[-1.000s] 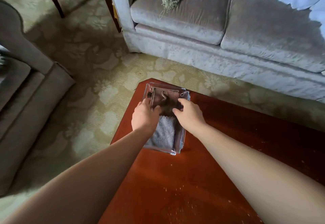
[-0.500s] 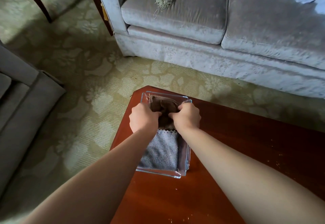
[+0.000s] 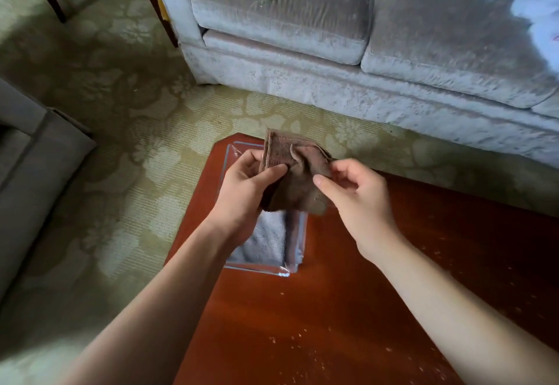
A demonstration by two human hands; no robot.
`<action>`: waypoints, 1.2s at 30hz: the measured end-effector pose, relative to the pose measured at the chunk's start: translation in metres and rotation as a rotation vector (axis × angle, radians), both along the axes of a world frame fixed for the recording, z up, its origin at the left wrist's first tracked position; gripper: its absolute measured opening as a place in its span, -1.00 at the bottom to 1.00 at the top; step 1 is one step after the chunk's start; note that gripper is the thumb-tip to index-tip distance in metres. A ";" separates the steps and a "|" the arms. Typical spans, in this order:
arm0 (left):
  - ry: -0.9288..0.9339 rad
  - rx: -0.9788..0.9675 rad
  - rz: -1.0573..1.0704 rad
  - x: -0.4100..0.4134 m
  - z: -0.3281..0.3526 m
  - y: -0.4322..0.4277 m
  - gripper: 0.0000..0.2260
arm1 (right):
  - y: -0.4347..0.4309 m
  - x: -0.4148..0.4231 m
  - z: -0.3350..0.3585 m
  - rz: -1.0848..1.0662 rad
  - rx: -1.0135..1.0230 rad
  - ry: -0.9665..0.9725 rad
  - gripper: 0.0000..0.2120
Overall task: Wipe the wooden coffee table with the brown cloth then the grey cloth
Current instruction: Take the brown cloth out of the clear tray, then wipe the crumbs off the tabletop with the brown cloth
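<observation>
The left hand [image 3: 242, 185] and right hand [image 3: 360, 194] each pinch the brown cloth [image 3: 298, 173], held up mid-frame above a clear tray [image 3: 290, 269] holding the grey cloth [image 3: 269, 239], on the crumb-speckled wooden surface [image 3: 348, 309].

Both bare forearms reached forward from the bottom corners and converged toward the middle. The left hand [image 3: 242, 185] was raised, knuckles toward the camera, thumb laid across the front of the brown cloth [image 3: 295, 179] and pinching it against the fingers (mostly hidden behind). The right hand [image 3: 360, 194] gripped the cloth's opposite edge between thumb and curled forefinger, wrist slightly bent.
</observation>
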State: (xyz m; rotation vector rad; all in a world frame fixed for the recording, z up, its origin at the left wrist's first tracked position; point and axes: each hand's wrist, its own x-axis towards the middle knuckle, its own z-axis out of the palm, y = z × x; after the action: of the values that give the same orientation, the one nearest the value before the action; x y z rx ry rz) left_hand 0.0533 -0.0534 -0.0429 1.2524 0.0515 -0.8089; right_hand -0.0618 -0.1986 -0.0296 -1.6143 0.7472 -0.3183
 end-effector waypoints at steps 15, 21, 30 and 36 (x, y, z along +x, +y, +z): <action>-0.224 0.211 -0.494 -0.339 0.022 -0.182 -0.39 | -0.140 -0.377 0.020 -0.262 -0.156 0.234 -0.83; -0.141 0.149 -0.536 -0.538 -0.014 -0.343 -0.37 | -0.285 -0.577 -0.004 -0.398 -0.264 0.326 -0.85; -0.763 0.505 -0.684 -0.679 -0.071 -0.455 -0.49 | -0.431 -0.761 -0.050 -0.236 -0.517 0.837 -0.52; -1.091 0.628 -0.737 -0.669 -0.095 -0.454 -0.68 | -0.419 -0.750 -0.091 0.191 -0.875 0.656 -0.57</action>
State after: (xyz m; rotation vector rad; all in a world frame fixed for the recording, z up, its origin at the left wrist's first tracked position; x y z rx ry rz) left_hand -0.6157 -0.5078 -0.1377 2.2259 -1.1701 -0.6220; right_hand -0.8121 -0.6174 -0.1211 -2.6662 1.0010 0.0631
